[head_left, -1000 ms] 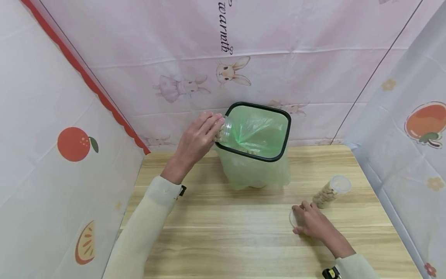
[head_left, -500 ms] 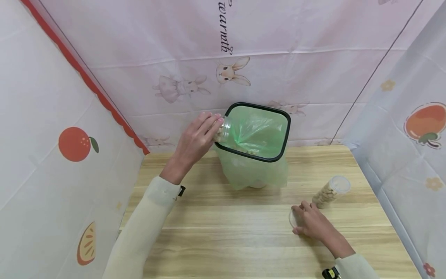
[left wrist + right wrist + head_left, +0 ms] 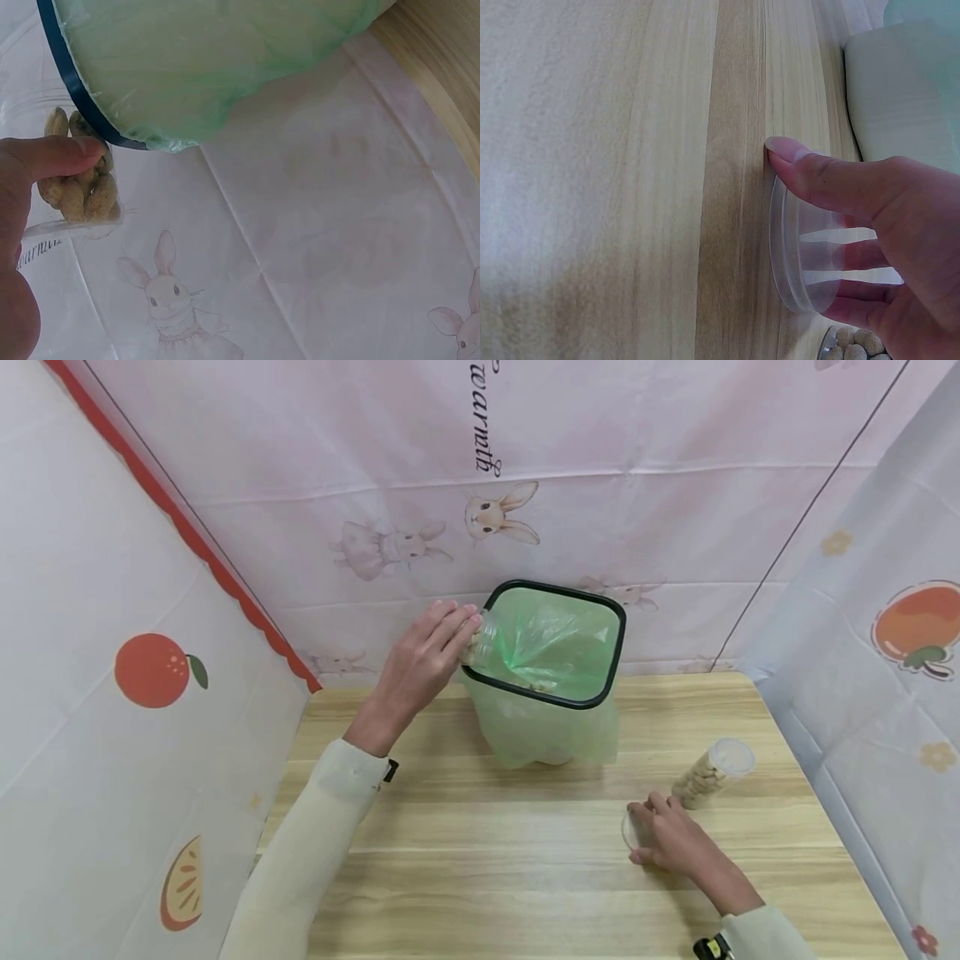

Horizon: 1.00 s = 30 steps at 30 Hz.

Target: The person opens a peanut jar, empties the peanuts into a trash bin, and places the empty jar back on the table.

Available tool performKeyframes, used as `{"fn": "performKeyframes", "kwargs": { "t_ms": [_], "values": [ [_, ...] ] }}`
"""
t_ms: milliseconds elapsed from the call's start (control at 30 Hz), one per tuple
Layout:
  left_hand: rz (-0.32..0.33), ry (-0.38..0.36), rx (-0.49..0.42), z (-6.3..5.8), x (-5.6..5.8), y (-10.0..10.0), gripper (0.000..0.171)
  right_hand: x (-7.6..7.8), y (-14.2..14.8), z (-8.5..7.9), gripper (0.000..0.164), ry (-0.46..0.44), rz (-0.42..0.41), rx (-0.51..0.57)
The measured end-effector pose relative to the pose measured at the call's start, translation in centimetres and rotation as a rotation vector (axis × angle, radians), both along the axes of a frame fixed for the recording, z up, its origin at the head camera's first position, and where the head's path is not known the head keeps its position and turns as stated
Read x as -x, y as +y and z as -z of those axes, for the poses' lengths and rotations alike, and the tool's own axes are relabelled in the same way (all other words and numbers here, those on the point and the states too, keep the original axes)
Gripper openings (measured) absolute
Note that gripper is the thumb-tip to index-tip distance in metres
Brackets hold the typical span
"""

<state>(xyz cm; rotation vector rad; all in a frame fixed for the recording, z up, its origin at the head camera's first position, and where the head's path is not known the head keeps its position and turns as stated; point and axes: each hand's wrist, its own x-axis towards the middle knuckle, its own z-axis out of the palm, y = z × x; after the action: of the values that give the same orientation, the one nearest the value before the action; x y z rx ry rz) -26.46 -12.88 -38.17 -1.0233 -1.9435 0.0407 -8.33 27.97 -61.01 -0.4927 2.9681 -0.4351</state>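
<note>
My left hand [image 3: 423, 656] grips a clear plastic jar [image 3: 487, 639], tipped sideways with its mouth over the left rim of a bin. In the left wrist view the thumb presses on the jar's side, and peanuts in their shells [image 3: 73, 199] show inside. Black-rimmed, the bin [image 3: 558, 698] is lined with a green plastic bag [image 3: 540, 731]; a few pale pieces show at its bottom. On the table at right, my right hand [image 3: 671, 839] holds a round clear lid [image 3: 784, 247] on edge between thumb and fingers. Its palm side is partly hidden in the head view.
A second clear jar [image 3: 708, 777] of peanuts stands just beyond my right hand. The wooden table [image 3: 487, 877] meets patterned cloth walls [image 3: 375, 635] at the back and both sides. The bin stands against the back cloth.
Both hands keep their places and holds. The bag's hanging right edge has drawn in slightly to the left, and the peanuts inside the tipped jar look slightly shifted.
</note>
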Motion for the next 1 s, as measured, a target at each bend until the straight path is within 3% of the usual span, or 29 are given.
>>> {"fn": "performKeyframes", "kwargs": {
  "t_ms": [400, 1000],
  "values": [
    [-0.021, 0.005, 0.013, 0.32, 0.00, 0.00, 0.037, 0.07, 0.03, 0.22, 0.078, -0.006, 0.001, 0.001],
    [0.006, -0.007, -0.013, 0.49, 0.20, 0.08, 0.032, 0.08, 0.05, 0.13, 0.078, 0.008, -0.009, -0.004]
  ]
}}
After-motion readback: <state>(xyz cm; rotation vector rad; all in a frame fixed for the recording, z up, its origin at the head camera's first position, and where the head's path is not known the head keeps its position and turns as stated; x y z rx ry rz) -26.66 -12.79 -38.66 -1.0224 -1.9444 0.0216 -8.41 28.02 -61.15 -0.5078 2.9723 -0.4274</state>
